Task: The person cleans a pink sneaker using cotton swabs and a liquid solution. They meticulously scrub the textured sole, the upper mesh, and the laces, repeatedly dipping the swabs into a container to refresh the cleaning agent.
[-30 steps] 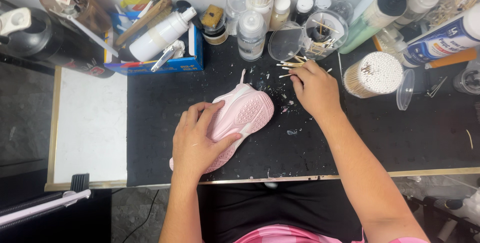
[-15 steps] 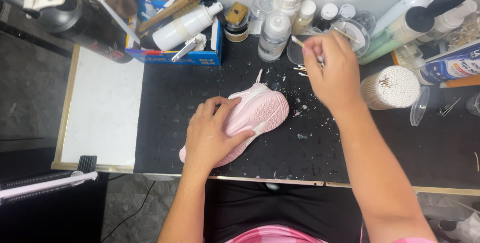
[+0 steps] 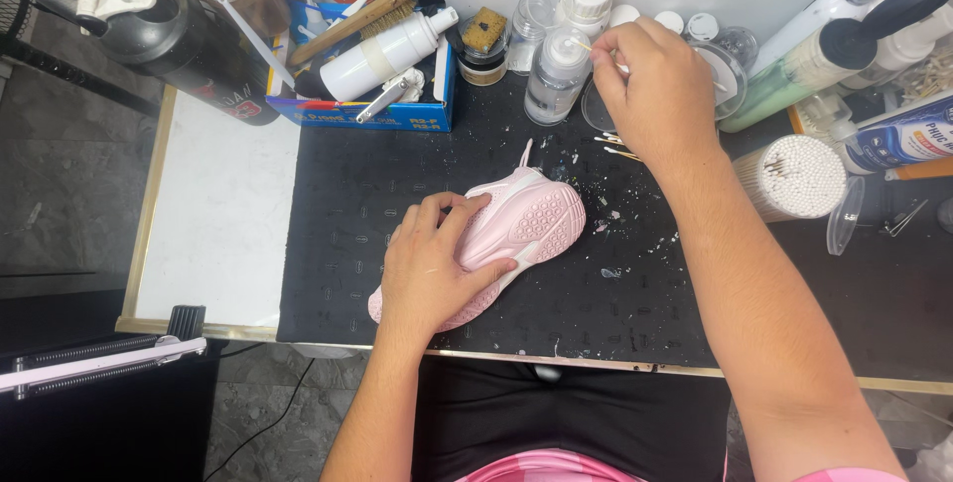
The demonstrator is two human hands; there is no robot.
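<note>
Left hand [image 3: 429, 266] lies palm-down on a pink shoe [image 3: 506, 234], fingers curled over its side and thumb pressing the edge, pinning it sole-up on the black mat [image 3: 635, 293]. That shoe sits near the mat's front centre; its sole is moulded rubber with a pattern of small raised dots, and a thin pull loop sticks out at the far end. Across the mat, a woven, faintly ribbed surface, lie pale flecks of debris, thickest just right of the shoe.

Right hand [image 3: 657, 90] is raised farther back, its thumb and fingertips pinched shut on a thin cotton swab [image 3: 588, 45], whose tip points at a clear plastic bottle [image 3: 554, 75] with a white cap. A few loose swabs [image 3: 623, 149] lie on the mat below this hand. To the right stands a round clear tub of swabs [image 3: 794, 177], white tips packed upward.

At the back left, a blue cardboard tray [image 3: 397, 115] holds a white cylindrical pump bottle [image 3: 382, 53] and a wooden-backed brush [image 3: 352, 20]. Left of the mat lies a smooth white board [image 3: 218, 214].
</note>
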